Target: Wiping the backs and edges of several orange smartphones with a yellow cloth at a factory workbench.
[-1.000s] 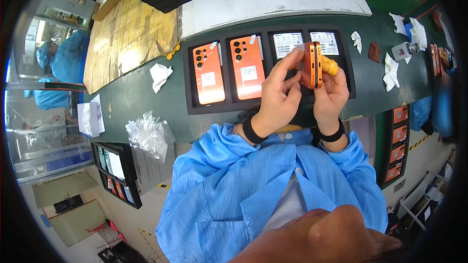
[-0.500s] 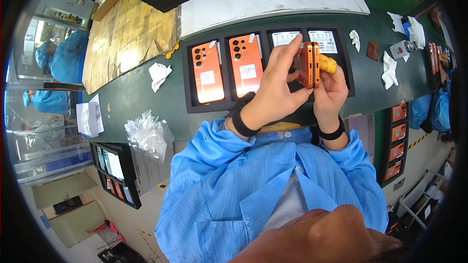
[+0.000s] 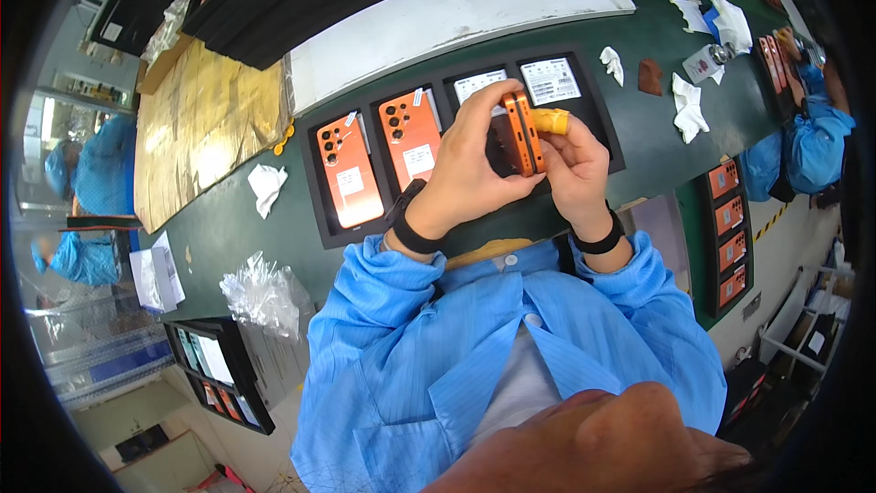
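Observation:
My left hand [image 3: 467,160] is wrapped round two orange phones [image 3: 523,135], pressed together with their narrow edges facing up. Against their right side rests my right hand [image 3: 579,173], its fingers curled and a yellow finger cot [image 3: 551,120] on one of them. Beneath is a black tray [image 3: 598,123]. Its two left slots hold an orange phone [image 3: 347,173] and another orange phone [image 3: 408,139], camera side up with white labels. White printed labels [image 3: 550,80] show toward the tray's right part, partly behind my left hand.
Crumpled white wipes [image 3: 266,188], a brown cloth piece [image 3: 650,77] and a clear bottle [image 3: 707,64] lie on the green table [image 3: 219,251]. Clear plastic bags [image 3: 265,292] sit at the near left edge. A co-worker in blue [image 3: 812,151] is at the far right.
The view has turned, so the table and tray appear shifted left and tilted. Both hands keep hold of the two phones, which lean slightly more in the picture.

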Tool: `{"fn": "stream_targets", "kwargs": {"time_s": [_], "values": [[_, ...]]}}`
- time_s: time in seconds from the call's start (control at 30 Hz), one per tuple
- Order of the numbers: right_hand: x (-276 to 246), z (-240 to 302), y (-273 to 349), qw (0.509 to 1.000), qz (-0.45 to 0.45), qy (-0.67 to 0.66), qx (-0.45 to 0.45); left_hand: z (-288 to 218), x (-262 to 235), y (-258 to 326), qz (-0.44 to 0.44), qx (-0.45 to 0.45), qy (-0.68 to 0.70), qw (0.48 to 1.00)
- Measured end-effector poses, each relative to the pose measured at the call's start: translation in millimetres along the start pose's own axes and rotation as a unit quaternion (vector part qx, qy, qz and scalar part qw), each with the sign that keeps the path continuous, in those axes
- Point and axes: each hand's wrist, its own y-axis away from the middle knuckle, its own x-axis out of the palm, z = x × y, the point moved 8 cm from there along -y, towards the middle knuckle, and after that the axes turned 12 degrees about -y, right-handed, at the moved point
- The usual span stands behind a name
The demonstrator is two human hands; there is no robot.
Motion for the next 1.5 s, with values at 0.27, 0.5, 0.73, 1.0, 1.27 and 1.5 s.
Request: {"fn": "stream_targets", "kwargs": {"time_s": [0.27,0.5,0.73,1.0,1.27,1.5], "values": [[-118,6,-24,0.962,-0.086,0.237,0.107,7,-7,8,0.003,0.012,-0.003,1.0],[-184,25,-76,0.802,-0.047,0.594,0.022,10,-9,7,0.015,0.008,0.031,0.999],[-186,-18,-111,0.684,-0.019,0.729,0.025,9,-5,7,0.025,-0.008,0.016,1.0],[-186,-29,-123,0.658,-0.012,0.752,-0.033,10,-4,5,0.012,-0.002,0.009,1.0],[-179,-15,-105,0.692,0.043,0.72,-0.035,13,-7,4,0.02,-0.014,0.032,0.999],[-175,-28,-107,0.691,0.005,0.723,-0.008,16,-7,4,0.018,-0.018,0.034,0.999]]}}
